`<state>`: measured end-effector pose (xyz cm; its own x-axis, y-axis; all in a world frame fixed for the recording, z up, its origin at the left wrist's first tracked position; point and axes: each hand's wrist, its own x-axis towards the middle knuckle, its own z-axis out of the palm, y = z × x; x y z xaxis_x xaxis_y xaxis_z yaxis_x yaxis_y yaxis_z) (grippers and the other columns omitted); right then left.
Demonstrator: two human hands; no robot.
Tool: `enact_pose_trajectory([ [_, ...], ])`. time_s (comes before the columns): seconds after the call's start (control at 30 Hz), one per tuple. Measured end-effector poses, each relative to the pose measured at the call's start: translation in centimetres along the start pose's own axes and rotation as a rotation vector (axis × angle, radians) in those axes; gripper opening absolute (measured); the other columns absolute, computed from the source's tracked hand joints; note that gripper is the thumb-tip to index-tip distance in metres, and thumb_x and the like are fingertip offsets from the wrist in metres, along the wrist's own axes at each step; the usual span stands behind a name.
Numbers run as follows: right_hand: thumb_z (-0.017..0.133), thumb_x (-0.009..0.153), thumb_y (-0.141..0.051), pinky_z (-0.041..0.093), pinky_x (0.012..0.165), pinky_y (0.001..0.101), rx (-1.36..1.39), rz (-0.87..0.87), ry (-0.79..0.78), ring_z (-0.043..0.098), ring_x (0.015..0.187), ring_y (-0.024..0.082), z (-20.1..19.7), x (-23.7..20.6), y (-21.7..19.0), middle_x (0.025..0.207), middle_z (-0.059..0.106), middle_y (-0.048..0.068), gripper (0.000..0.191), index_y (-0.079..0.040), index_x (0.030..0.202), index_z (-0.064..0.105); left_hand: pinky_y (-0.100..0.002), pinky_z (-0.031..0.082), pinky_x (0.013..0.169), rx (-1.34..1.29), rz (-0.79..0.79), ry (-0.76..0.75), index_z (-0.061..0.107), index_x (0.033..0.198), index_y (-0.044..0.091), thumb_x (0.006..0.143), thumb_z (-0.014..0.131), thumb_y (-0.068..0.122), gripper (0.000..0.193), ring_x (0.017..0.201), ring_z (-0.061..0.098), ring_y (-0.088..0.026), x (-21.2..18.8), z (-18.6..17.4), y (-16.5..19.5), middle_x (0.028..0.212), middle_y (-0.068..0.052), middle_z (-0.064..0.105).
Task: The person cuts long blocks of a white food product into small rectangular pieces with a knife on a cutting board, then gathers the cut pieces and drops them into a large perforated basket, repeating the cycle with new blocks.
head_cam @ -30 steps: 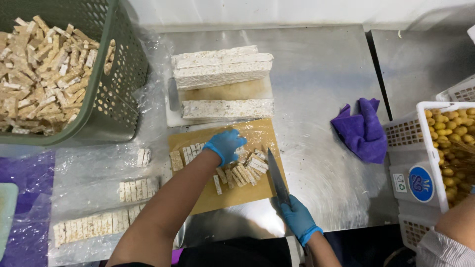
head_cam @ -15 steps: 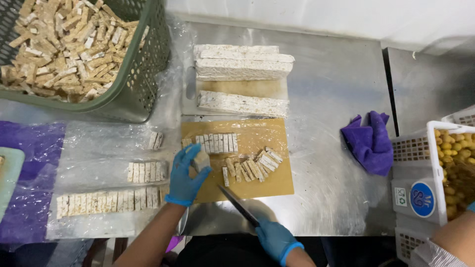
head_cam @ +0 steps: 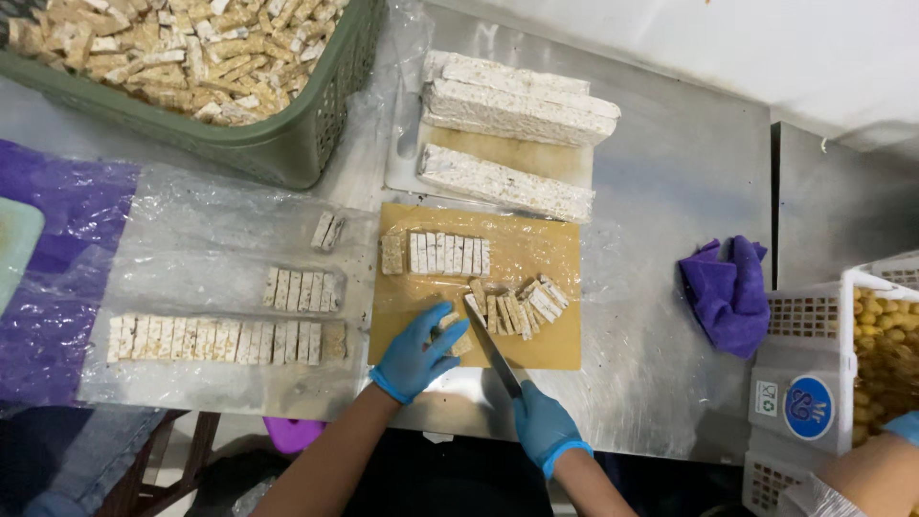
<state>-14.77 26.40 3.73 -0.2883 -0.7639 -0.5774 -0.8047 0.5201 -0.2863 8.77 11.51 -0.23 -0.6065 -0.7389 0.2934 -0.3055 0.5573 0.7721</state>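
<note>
**Tempeh strips under the knife, fingers close to the blade**

Tempeh pieces (head_cam: 512, 308) lie in a loose pile on the tan cutting board (head_cam: 546, 254), right of our left hand (head_cam: 416, 356). That gloved hand is curled over a small piece (head_cam: 458, 337) at the near left of the board, pinching it down. Our right hand (head_cam: 544, 423), also gloved in blue, is clenched around the handle of the knife (head_cam: 496, 343) at the near edge.

The knife's long axis runs diagonally: handle near and right, tip pointing far and left, into the pile. The blade passes just beside our left fingertips, and there we see the main risk: a slip on the crumbly piece could bring the edge against the glove. The loose cut pieces lie at mixed angles, so a sweep of the blade could scatter them off the board.

Farther on the board, a neat row of slices (head_cam: 448, 254) runs left to right, each slice standing across that line. Beyond the board, long uncut slabs (head_cam: 507, 182) lie with their long axis left to right, tilted slightly.

To the left, rows of cut strips (head_cam: 225, 339) rest on clear plastic sheet (head_cam: 191, 249). A green basket (head_cam: 278, 144) of pieces sits far left. A purple cloth (head_cam: 728, 292) lies right, near a white crate (head_cam: 814, 383).
</note>
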Motion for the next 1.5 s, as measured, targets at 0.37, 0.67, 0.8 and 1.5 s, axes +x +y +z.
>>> enact_pose_trajectory([
  [0.37,0.050,0.099,-0.028,0.053,0.082,0.0553,-0.020,0.026,-0.095,0.068,0.092,0.046,-1.7,-2.7,-5.6,0.094,0.072,0.027,0.028,-0.007,0.118,0.051,-0.039,0.023,0.127,-0.702,-0.605,0.612,0.030,0.160,-0.003,0.101,0.047,0.019,0.065,0.151,0.034,-0.030,-2.7,3.5,4.7,0.163,-0.020,0.036],
  [0.67,0.048,0.100,-0.025,0.054,0.086,0.0535,-0.083,-0.011,-0.145,0.069,0.098,0.044,0.3,-1.3,-6.4,0.102,0.071,0.028,0.032,-0.005,0.126,0.048,-0.034,0.020,0.123,-1.408,-0.801,0.523,0.013,0.166,0.007,0.109,0.032,0.038,0.068,0.152,0.026,-0.021,0.1,5.6,6.4,0.170,-0.010,0.024],
  [0.8,0.049,0.099,-0.027,0.053,0.089,0.0532,-0.081,0.016,-0.170,0.069,0.101,0.044,-0.5,-0.8,-6.4,0.106,0.071,0.027,0.032,-0.008,0.125,0.048,-0.033,0.014,0.125,-1.182,-0.765,0.479,-0.003,0.164,0.012,0.106,0.037,0.033,0.073,0.155,0.015,-0.018,0.5,5.6,7.4,0.172,-0.003,0.008],
  [1.5,0.047,0.095,-0.010,0.058,0.075,0.0512,-0.186,-0.110,-0.016,0.072,0.086,0.041,-1.2,-2.6,-5.5,0.098,0.070,0.022,0.025,-0.005,0.118,0.053,-0.031,0.053,0.059,-0.693,-0.910,0.477,0.050,0.090,0.006,0.092,0.075,0.022,0.030,0.063,0.055,-0.013,1.4,4.1,3.6,0.075,-0.005,0.054],
])
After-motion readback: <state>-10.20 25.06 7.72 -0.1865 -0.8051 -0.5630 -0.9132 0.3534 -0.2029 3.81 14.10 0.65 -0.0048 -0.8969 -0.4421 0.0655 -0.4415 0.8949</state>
